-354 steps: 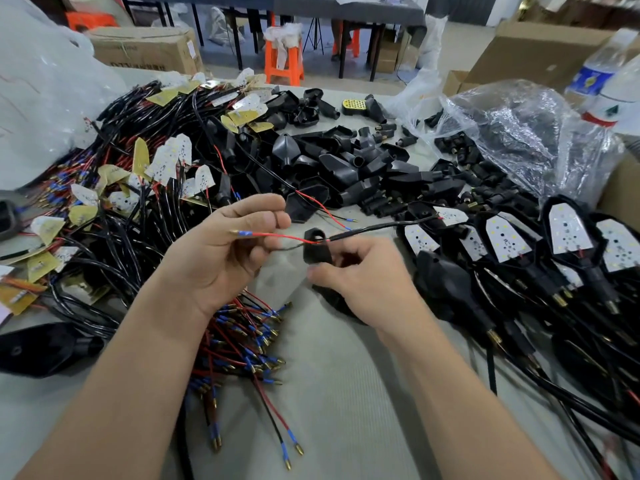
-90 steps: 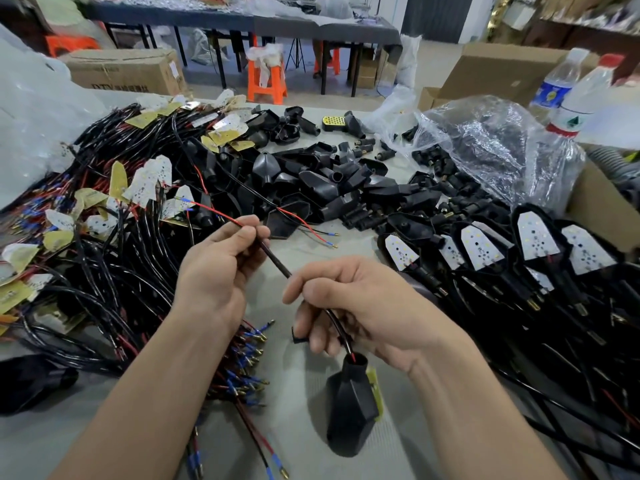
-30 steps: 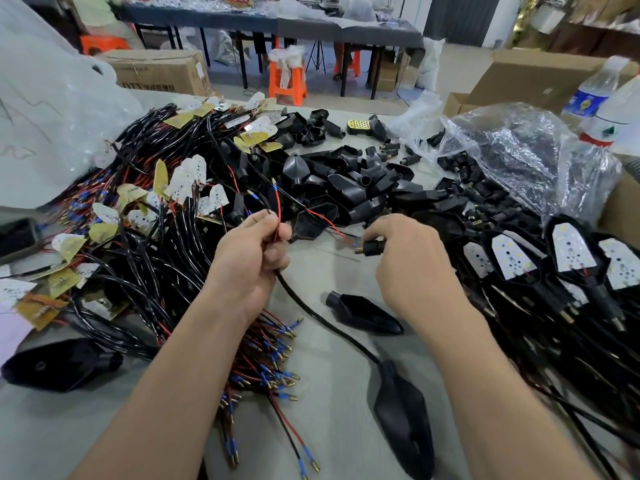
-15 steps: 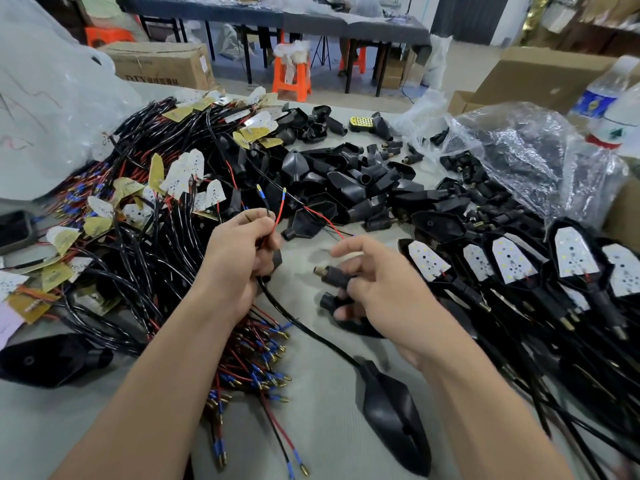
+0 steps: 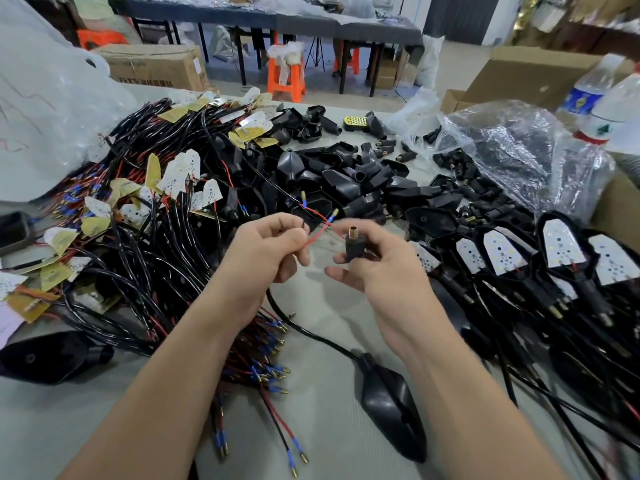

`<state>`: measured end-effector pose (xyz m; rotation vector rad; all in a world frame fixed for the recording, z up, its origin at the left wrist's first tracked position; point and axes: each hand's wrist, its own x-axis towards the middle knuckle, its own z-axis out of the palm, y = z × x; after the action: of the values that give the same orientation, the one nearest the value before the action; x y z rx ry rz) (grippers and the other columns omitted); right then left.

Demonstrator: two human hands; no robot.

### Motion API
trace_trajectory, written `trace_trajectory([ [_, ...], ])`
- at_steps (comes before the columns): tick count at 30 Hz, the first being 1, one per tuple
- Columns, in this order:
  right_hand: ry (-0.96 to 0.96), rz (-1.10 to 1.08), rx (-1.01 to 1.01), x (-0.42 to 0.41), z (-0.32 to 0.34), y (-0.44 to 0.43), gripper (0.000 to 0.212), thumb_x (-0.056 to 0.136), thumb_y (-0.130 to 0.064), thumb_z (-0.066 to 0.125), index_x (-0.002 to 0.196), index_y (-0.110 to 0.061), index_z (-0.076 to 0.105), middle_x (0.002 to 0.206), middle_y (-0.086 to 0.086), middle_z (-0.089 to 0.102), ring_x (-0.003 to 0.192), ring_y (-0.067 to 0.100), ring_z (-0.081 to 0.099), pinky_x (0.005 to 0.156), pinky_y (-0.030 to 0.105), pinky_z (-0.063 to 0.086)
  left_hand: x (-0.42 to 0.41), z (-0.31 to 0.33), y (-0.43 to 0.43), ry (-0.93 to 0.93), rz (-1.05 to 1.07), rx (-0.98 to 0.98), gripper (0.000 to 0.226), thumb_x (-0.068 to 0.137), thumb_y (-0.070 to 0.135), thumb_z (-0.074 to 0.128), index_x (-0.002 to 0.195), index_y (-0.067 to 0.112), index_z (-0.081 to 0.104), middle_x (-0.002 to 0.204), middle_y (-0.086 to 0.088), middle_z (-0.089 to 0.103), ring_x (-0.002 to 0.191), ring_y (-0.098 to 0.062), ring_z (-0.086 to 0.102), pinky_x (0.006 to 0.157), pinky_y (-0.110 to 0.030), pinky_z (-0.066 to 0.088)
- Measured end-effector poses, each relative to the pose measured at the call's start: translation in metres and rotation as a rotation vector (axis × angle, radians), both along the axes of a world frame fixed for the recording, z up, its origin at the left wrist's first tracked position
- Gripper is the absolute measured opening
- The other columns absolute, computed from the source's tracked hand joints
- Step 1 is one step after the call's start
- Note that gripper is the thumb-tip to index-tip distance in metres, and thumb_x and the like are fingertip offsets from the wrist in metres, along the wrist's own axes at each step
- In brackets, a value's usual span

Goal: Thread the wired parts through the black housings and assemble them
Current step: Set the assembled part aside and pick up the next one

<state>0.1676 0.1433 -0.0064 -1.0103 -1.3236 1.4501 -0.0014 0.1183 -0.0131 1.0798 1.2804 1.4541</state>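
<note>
Two wires (image 5: 316,238) are pinched by the left hand (image 5: 263,251), tips pointing up and right, just beside the stem (image 5: 354,244) gripped upright, brass end up, in the right hand (image 5: 381,271) above the bench (image 5: 329,427); alignment with its axis seems needed.

We lose the black cable (image 5: 311,336) behind the left hand (image 5: 263,251); the water bottles (image 5: 585,95) at upper right are blurred.

A grey worktable (image 5: 69,420) fills the foreground. Beyond it a pale floor (image 5: 460,64) stretches to long dark tables (image 5: 346,26) on black legs. An orange stool (image 5: 286,77) stands before them, a second stool (image 5: 100,38) at far left. Cardboard boxes (image 5: 156,65) sit behind the worktable's far corners. A dark panel (image 5: 460,15) stands at the back
</note>
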Motion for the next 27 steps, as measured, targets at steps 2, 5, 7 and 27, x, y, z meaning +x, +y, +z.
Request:
trace_trajectory([
  [2, 0.07, -0.002, -0.079, -0.003, 0.002, -0.002, 0.052, 0.084, 0.028, 0.042, 0.09, -0.014, 0.073, 0.091, 0.014, 0.06, 0.074, 0.01, 0.068, 0.083, 0.035, 0.062, 0.009, -0.002, -0.002, 0.071, 0.058, 0.018, 0.026, 0.096, 0.004, 0.064, 0.078, 0.021, 0.071, 0.064, -0.006, 0.068, 0.044, -0.011, 0.045, 0.044, -0.017, 0.036],
  [5, 0.169, -0.071, -0.106, -0.004, 0.003, -0.001, 0.044, 0.088, 0.022, 0.053, 0.084, -0.018, 0.07, 0.085, 0.012, 0.059, 0.084, 0.022, 0.059, 0.092, 0.045, 0.059, 0.021, -0.005, -0.003, 0.316, 0.262, 0.029, 0.015, 0.087, 0.014, 0.076, 0.077, 0.025, 0.073, 0.069, 0.005, 0.074, 0.055, -0.005, 0.061, 0.057, -0.016, 0.047],
  [7, 0.189, -0.114, -0.082, -0.001, 0.002, 0.004, 0.037, 0.09, 0.017, 0.057, 0.089, -0.018, 0.07, 0.088, 0.011, 0.058, 0.086, 0.025, 0.058, 0.082, 0.038, 0.062, 0.025, -0.007, -0.007, 0.562, 0.417, 0.07, 0.012, 0.082, 0.022, 0.08, 0.076, 0.031, 0.073, 0.079, 0.016, 0.075, 0.077, 0.002, 0.066, 0.075, -0.015, 0.05],
  [27, 0.41, -0.115, -0.14, 0.014, 0.007, 0.016, 0.021, 0.1, 0.007, 0.051, 0.11, -0.01, 0.058, 0.086, 0.011, 0.068, 0.09, 0.03, 0.062, 0.069, 0.027, 0.059, 0.032, -0.012, -0.01, 0.916, 0.273, 0.4, 0.014, 0.086, 0.021, 0.073, 0.093, 0.025, 0.084, 0.088, 0.036, 0.061, 0.096, 0.001, 0.055, 0.09, -0.012, 0.042],
])
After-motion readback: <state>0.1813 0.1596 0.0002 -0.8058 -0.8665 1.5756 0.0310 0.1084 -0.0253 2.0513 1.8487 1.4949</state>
